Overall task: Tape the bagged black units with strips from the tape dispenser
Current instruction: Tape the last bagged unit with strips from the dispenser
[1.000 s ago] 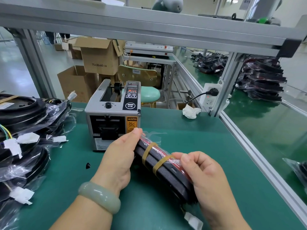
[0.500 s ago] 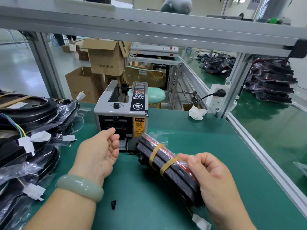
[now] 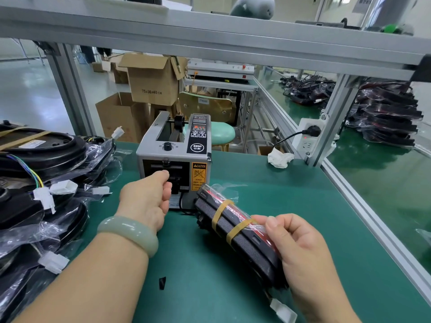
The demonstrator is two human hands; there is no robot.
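Note:
A bagged black unit [image 3: 240, 241] stands on its edge on the green mat, just right of the grey tape dispenser [image 3: 177, 148]. Two tan tape strips [image 3: 220, 210] wrap across its bag. My right hand [image 3: 300, 252] grips the unit's near end, thumb and fingers curled round it. My left hand [image 3: 144, 199], with a pale green bangle on the wrist, is at the dispenser's front outlet with its fingers curled. The fingertips are hidden against the dark slot, and no strip shows between them.
A pile of bagged black units [image 3: 42, 159] with white connectors fills the left side. A crumpled tissue [image 3: 279, 158] and a socket strip [image 3: 307, 138] sit at the back right. An aluminium rail [image 3: 373, 217] bounds the mat on the right. A black scrap [image 3: 162, 282] lies near my left forearm.
My left hand let go of the unit's far end and moved up and forward to the dispenser's outlet. My right hand kept hold of the unit.

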